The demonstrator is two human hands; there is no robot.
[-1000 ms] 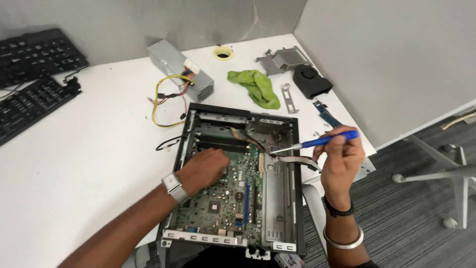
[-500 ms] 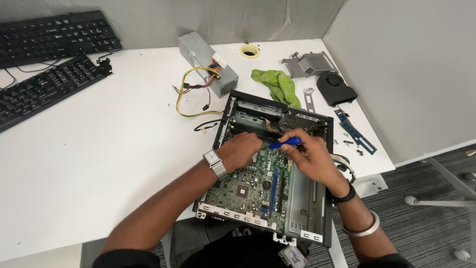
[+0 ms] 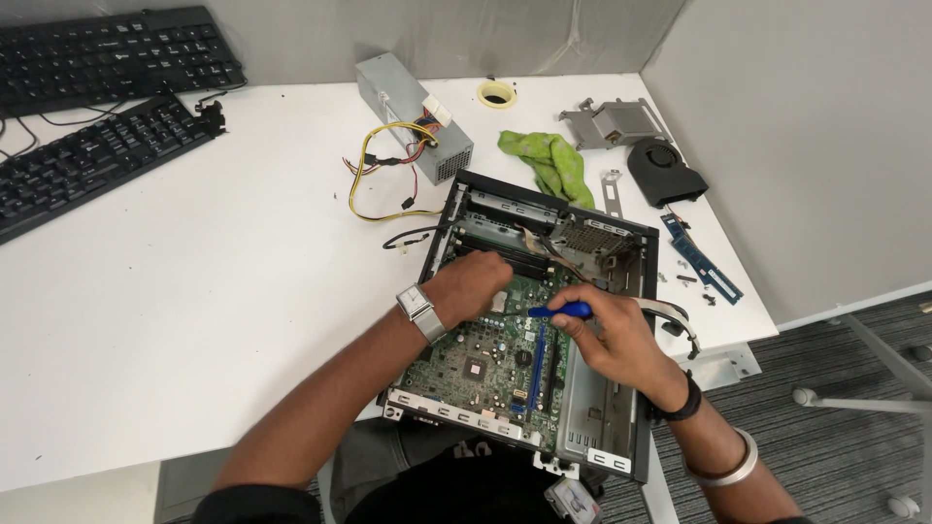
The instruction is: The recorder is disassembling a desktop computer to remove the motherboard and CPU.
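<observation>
An open black computer case lies on the white table, its green motherboard exposed. My left hand, with a silver watch at the wrist, rests with curled fingers on the board near the memory slots. My right hand grips a blue-handled screwdriver whose tip points left, toward my left hand over the board. A grey ribbon cable loops over the case's right wall.
A grey power supply with yellow wires sits behind the case, beside a green cloth, a tape roll, a metal bracket, a black fan and blue memory sticks. Two black keyboards lie far left. Table edge at right.
My right hand brought the screwdriver down from above the case's right side onto the motherboard beside my left hand. The view has shifted, so the case sits further right.
</observation>
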